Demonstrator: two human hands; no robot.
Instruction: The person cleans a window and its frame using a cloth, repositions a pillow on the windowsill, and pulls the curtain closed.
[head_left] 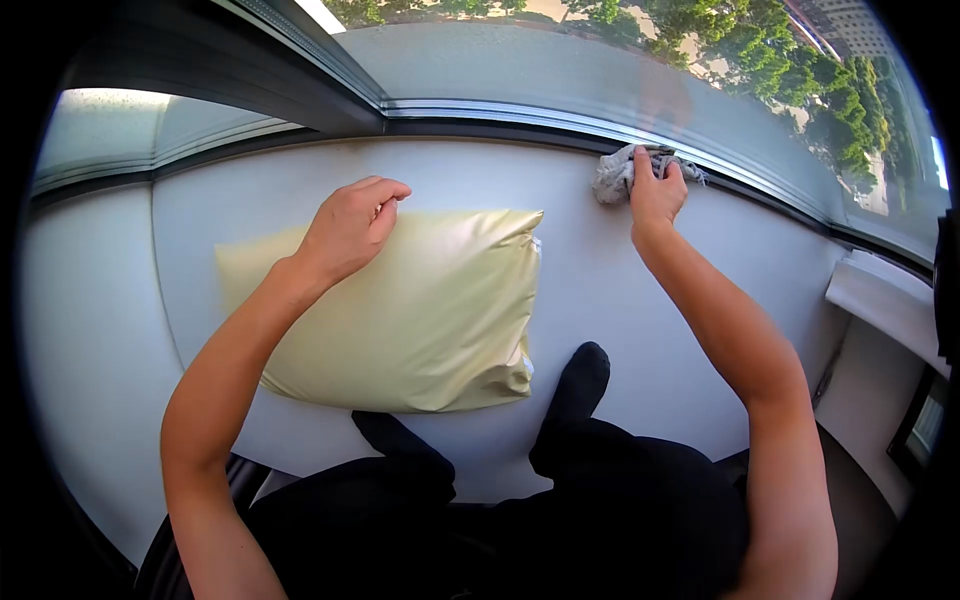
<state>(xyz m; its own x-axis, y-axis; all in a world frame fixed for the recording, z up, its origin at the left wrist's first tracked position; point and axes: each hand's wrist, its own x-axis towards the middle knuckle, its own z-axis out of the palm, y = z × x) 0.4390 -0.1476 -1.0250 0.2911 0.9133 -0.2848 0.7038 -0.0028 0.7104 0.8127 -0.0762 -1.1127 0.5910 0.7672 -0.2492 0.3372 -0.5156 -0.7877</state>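
Observation:
My right hand [657,195] grips a crumpled grey cloth [612,178] at the lower track of the window frame [560,127]. The cloth bunches out on both sides of my fingers and touches the edge of the white sill. My left hand [352,226] is above the upper edge of a pale yellow pillow [420,310], its fingers curled together. Whether anything is inside those fingers cannot be made out. The pillow lies flat on the white sill surface [650,350], between my left forearm and my feet.
Two feet in black socks [583,375] rest on the sill near the pillow's lower right. A dark window post [340,95] stands at the upper left. A white ledge [885,300] juts out at the right. Trees [740,60] show through the glass.

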